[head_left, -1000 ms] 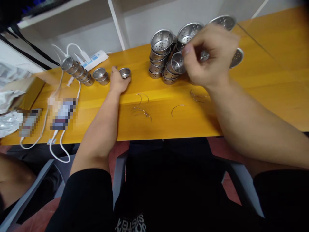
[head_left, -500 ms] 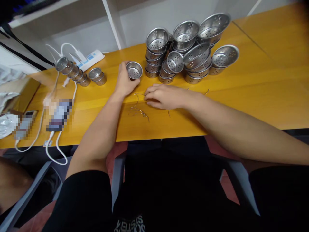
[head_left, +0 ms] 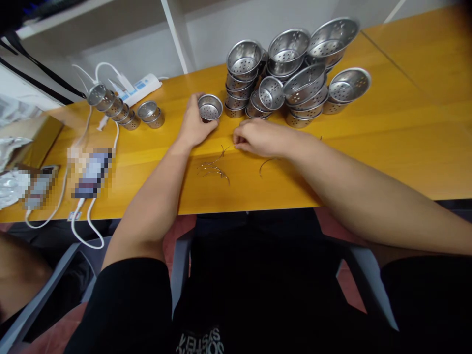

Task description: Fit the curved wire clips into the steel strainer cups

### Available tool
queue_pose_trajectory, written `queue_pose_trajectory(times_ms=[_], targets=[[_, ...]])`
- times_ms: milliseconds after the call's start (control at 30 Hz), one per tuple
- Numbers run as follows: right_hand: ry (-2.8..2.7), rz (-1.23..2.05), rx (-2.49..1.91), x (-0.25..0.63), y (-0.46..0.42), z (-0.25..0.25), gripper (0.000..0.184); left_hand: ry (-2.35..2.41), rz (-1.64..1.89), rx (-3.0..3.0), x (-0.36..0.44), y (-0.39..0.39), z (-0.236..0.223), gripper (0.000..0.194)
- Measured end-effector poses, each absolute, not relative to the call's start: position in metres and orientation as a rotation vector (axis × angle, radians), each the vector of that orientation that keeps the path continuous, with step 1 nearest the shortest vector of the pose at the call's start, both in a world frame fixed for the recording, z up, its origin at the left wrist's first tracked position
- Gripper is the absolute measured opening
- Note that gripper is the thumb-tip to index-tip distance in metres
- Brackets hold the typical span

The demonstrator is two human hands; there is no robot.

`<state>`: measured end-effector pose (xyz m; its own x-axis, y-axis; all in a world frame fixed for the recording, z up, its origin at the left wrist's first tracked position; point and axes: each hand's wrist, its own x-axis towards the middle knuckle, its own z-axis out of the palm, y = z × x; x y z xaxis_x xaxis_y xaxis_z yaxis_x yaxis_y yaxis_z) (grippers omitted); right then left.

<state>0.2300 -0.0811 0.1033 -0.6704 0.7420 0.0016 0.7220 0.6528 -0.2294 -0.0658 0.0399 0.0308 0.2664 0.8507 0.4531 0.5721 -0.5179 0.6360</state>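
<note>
A perforated metal strainer cup stands upright on the table. My left hand is wrapped round its left side, the thumb at the front. To its right, my right hand is closed in a pinch low over the table. A small glint at its fingertips looks like the end of a thin metal wire, mostly hidden by the fingers. Several curved wires lie loose in front of my hands. Another curved wire rests under my right forearm.
Stacked strainer cups and wider strainer baskets stand at the back right. More cups are at the left, by a white power strip. Phones with white cables lie on the left of the wooden table; beside me is another person's leg.
My right hand has shifted slightly right and its fingers have drawn closer together. A wire near its fingertips has moved right too. My left hand keeps hold of the strainer cup.
</note>
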Motion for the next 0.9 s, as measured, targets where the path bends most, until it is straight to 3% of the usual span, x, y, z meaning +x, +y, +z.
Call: queue_pose_trajectory(times_ms=[233, 433, 700, 900], targets=[[-2.841, 0.447, -1.298, 0.239, -0.083, 0.118, 0.008, 1.377, 1.117, 2.137, -0.053, 0.021, 0.046, 0.089], [-2.881, 0.488, -1.146, 0.232, -0.087, 0.125, 0.016, 1.437, 1.135, 2.067, -0.052, 0.018, 0.05, 0.077], [-3.029, 0.34, -1.451, 0.231, -0.103, 0.138, 0.009, 1.487, 1.182, 2.032, -0.054, 0.025, 0.045, 0.074], [-3.026, 0.24, -1.402, 0.234, -0.103, 0.132, 0.002, 1.481, 1.164, 2.052, -0.053, 0.024, 0.044, 0.072]])
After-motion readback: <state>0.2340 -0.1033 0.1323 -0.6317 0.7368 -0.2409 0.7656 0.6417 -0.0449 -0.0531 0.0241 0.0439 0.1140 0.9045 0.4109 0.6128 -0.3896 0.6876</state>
